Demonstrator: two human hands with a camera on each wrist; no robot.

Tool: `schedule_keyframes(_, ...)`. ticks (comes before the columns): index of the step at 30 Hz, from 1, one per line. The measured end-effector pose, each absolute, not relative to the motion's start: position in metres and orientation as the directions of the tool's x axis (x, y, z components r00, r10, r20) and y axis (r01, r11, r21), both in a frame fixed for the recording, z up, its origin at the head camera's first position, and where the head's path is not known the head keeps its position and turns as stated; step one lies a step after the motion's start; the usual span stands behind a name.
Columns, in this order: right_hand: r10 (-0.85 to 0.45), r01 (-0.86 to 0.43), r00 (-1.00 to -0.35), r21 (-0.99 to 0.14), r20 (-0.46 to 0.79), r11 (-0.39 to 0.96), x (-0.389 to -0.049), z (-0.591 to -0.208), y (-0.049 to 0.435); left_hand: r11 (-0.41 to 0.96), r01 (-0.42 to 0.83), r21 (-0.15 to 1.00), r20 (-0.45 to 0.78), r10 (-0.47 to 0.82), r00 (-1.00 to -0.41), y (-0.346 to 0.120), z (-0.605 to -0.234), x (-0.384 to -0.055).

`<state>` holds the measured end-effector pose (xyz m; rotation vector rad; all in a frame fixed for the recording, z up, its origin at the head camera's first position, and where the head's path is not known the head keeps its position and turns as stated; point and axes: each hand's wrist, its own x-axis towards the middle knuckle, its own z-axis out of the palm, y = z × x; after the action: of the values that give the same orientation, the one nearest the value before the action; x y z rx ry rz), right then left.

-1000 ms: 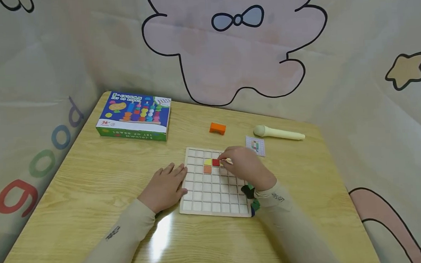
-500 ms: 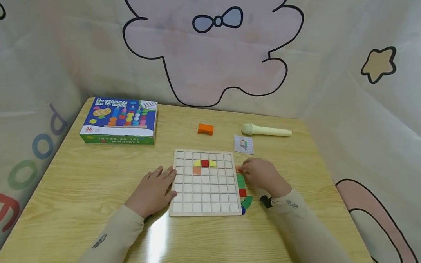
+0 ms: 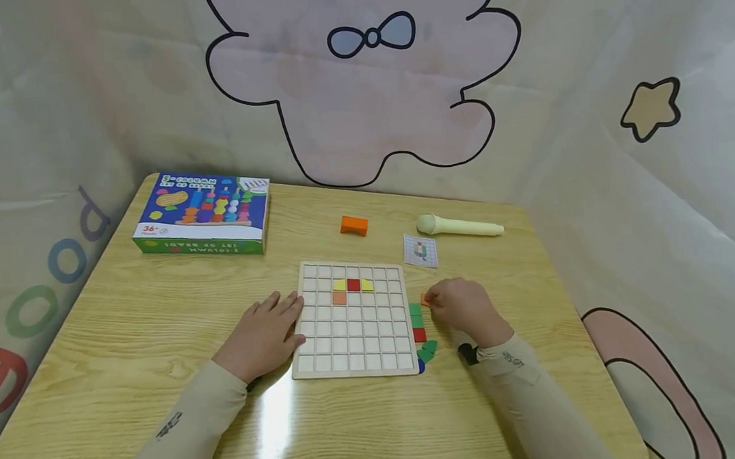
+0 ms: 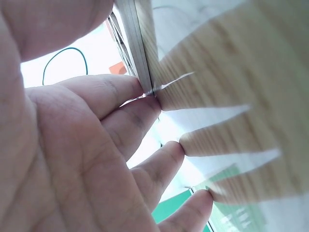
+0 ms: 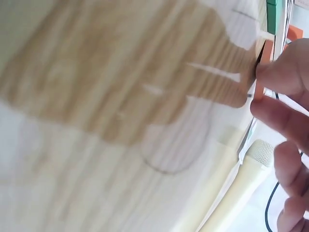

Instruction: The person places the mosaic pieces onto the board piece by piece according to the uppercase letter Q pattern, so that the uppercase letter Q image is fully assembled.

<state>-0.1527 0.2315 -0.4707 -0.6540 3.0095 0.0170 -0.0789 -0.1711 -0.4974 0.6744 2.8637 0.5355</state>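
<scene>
Head view: right hand point(image 3: 467, 312) out beside the gridded board point(image 3: 356, 329), grip pinched on an orange tile point(image 3: 425, 299); fetching a piece, by the look of it. Left wrist: left hand point(image 4: 91, 140), fingers stretched, tips at the board's edge, grasping nothing. Right wrist: tile nipped between fingertips point(image 5: 268, 75); next should call for a clean lift.

Left forearm point(image 3: 187, 419) in from 7 o'clock; left hand point(image 3: 261, 340) palm down, fingers spread toward 1. Right forearm point(image 3: 531, 397) in from 5; right hand point(image 3: 465, 309) pinching, thumb and forefinger toward 10.
</scene>
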Motion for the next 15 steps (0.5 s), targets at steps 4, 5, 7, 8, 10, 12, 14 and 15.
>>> schedule_keyframes(4,-0.374,-0.375,-0.925,-0.002,-0.072,0.927,-0.151,-0.469,0.226,0.831,0.411,0.375,-0.060,0.464,-0.884,-0.171,-0.498,-0.077)
schedule_keyframes(5,-0.367,-0.367,-0.928,-0.010,-0.067,0.930,-0.150,-0.467,0.224,0.830,0.413,0.376,-0.059,0.466,-0.883,-0.171,-0.498,-0.077)
schedule_keyframes(7,-0.373,-0.373,-0.927,-0.023,-0.037,0.928,-0.148,-0.464,0.219,0.830,0.414,0.374,-0.058,0.466,-0.883,-0.171,-0.499,-0.077)
schedule_keyframes(8,-0.385,-0.384,-0.923,-0.034,-0.013,0.923,-0.146,-0.461,0.216,0.831,0.415,0.371,-0.057,0.466,-0.883,-0.171,-0.499,-0.077)
schedule_keyframes(10,-0.429,-0.430,-0.903,-0.056,0.041,0.901,-0.142,-0.456,0.206,0.834,0.414,0.365,-0.058,0.464,-0.884,-0.171,-0.500,-0.078)
schedule_keyframes(12,-0.476,-0.481,-0.876,-0.063,0.081,0.875,-0.139,-0.452,0.194,0.838,0.410,0.360,-0.062,0.461,-0.885,-0.171,-0.500,-0.079)
schedule_keyframes(14,-0.521,-0.528,-0.848,-0.074,0.099,0.846,-0.136,-0.448,0.179,0.840,0.407,0.359,-0.066,0.458,-0.887,-0.172,-0.500,-0.080)
schedule_keyframes(15,-0.541,-0.548,-0.835,-0.076,0.102,0.833,-0.136,-0.447,0.172,0.840,0.405,0.361,-0.068,0.456,-0.887,-0.172,-0.499,-0.080)
